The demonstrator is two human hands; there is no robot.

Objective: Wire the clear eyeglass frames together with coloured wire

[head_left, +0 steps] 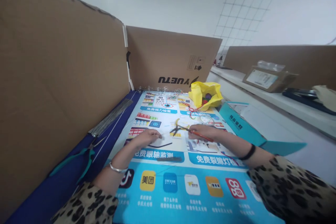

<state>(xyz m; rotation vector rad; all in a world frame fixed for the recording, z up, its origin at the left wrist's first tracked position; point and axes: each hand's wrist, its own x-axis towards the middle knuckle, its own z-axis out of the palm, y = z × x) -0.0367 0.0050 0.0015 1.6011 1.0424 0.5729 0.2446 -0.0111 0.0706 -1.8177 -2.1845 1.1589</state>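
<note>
My right hand [201, 132] is closed around the orange-red handles of small pliers [177, 129], whose dark jaws point left over the printed mat. Across a short gap, my left hand [149, 138] has its fingers pinched together; what sits between them is too small to make out. A yellow curved piece [181, 124] shows beside the pliers' jaws. Just behind my right hand lies a clear round roll [207, 119]. Red cord [195, 111] trails over the mat from a yellow bag [205, 94] holding dark and red balls.
Teal-handled pliers [88, 152] and a bundle of thin wires [111, 117] lie at the left on blue cloth. Cardboard walls [168, 56] stand left and behind. A turquoise box [241, 122] is at the right, below a shelf with a carton [267, 78].
</note>
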